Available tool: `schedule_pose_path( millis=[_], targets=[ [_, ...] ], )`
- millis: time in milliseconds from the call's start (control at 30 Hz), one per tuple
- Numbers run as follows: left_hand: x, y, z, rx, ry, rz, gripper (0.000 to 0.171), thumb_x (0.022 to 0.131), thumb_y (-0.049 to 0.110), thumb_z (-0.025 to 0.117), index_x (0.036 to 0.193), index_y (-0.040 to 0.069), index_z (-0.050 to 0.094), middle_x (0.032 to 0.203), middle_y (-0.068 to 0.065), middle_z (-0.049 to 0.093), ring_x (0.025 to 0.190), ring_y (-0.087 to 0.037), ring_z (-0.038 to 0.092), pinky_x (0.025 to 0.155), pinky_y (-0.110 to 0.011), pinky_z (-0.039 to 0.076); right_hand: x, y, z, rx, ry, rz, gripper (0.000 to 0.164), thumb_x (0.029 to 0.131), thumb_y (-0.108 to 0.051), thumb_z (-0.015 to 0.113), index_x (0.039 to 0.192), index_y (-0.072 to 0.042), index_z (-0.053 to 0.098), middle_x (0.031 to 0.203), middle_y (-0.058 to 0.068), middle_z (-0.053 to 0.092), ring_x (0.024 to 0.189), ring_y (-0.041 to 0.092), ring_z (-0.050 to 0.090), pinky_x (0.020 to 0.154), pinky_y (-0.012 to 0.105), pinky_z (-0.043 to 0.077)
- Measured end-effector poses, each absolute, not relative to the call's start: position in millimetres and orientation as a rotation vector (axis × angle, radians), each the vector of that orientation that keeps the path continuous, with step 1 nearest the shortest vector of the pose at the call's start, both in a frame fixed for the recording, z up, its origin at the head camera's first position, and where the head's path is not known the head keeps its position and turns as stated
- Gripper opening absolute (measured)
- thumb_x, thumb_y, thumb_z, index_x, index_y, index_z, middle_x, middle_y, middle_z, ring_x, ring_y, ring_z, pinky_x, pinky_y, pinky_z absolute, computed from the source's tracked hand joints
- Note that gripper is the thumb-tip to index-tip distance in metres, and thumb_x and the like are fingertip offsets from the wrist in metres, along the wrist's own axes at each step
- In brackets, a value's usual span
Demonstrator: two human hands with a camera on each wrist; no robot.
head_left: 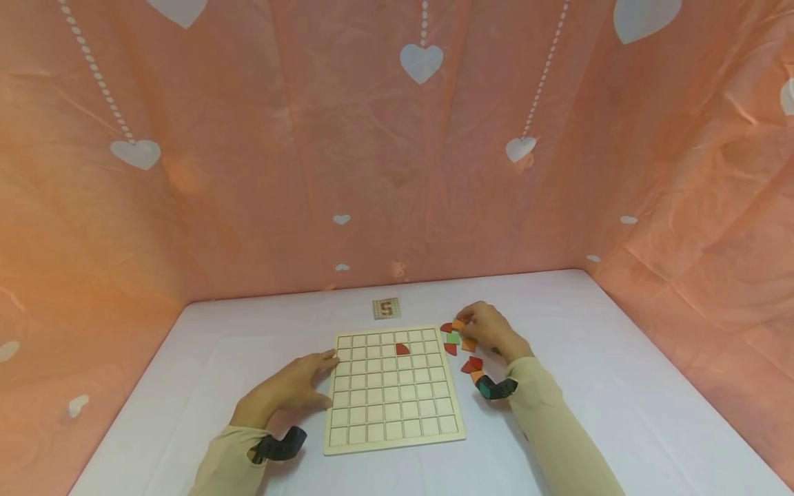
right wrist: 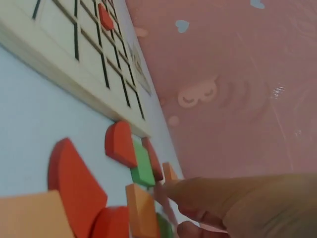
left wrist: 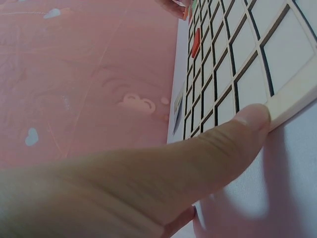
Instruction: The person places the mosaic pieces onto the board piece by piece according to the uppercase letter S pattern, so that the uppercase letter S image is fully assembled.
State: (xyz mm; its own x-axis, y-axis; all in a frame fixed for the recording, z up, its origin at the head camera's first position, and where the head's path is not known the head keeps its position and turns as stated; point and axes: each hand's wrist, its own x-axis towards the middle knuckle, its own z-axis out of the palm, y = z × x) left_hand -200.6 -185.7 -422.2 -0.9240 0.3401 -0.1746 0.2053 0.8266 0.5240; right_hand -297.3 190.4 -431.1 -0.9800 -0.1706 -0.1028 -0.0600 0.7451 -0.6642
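Note:
A wooden grid board lies flat on the table, with one red quarter-circle tile in a cell of an upper row. My left hand rests along the board's left side, fingers spread; the thumb touches the rim in the left wrist view. Beyond the board's right edge, my right hand pinches an orange tile between thumb and index finger, among loose tiles. Close by lie a green tile, a red rounded tile and another orange tile.
A small pattern card showing a brown figure lies behind the board. Nearer the right wrist are more red tiles and an orange one. A pink curtain with hearts surrounds the white table.

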Motion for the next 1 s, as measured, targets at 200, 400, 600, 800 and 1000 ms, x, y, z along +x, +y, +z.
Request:
schedule_pose_path(
  millis=[200,400,600,800,1000],
  targets=[
    [-201,-185,-422,0.417,2.747,0.75,0.076,0.075,0.015,0.087,0.143,0.006,0.056,0.161,-0.016,0.04,0.148,-0.046,0.034,0.123,-0.063,0.03,-299,187,-428,-0.319,2.771,-1.129,0.029,0.093,-0.008,0.069,0.121,-0.001,0.07,0.111,0.015,0.069,0.085,0.019,0.059,0.062,0.022,0.053],
    [-202,-185,-422,0.431,2.75,0.741,0.077,0.074,0.015,0.088,0.143,0.005,0.056,0.161,-0.016,0.041,0.148,-0.046,0.034,0.122,-0.063,0.03,-298,176,-422,-0.394,2.796,-1.135,0.027,0.093,-0.009,0.071,0.119,-0.002,0.071,0.113,0.016,0.067,0.083,0.019,0.057,0.06,0.021,0.051],
    [-202,-186,-422,0.439,2.752,0.738,0.076,0.074,0.015,0.088,0.143,0.005,0.056,0.16,-0.017,0.041,0.148,-0.047,0.035,0.122,-0.063,0.03,-297,162,-417,-0.51,2.827,-1.147,0.026,0.091,-0.009,0.073,0.116,-0.003,0.073,0.106,0.014,0.068,0.074,0.014,0.055,0.06,0.021,0.048],
    [-201,-186,-422,0.419,2.75,0.74,0.076,0.074,0.015,0.088,0.143,0.005,0.056,0.161,-0.017,0.04,0.148,-0.047,0.034,0.123,-0.063,0.03,-292,148,-411,-0.616,2.83,-1.114,0.027,0.09,-0.014,0.075,0.116,-0.006,0.074,0.107,0.011,0.07,0.083,0.017,0.056,0.074,0.025,0.05],
    [-203,-185,-422,0.44,2.749,0.742,0.077,0.074,0.015,0.088,0.143,0.004,0.056,0.161,-0.018,0.04,0.148,-0.047,0.035,0.122,-0.063,0.031,-288,137,-410,-0.659,2.779,-1.124,0.028,0.09,-0.012,0.076,0.117,-0.007,0.074,0.108,0.01,0.07,0.082,0.016,0.055,0.068,0.023,0.049]
  ],
)
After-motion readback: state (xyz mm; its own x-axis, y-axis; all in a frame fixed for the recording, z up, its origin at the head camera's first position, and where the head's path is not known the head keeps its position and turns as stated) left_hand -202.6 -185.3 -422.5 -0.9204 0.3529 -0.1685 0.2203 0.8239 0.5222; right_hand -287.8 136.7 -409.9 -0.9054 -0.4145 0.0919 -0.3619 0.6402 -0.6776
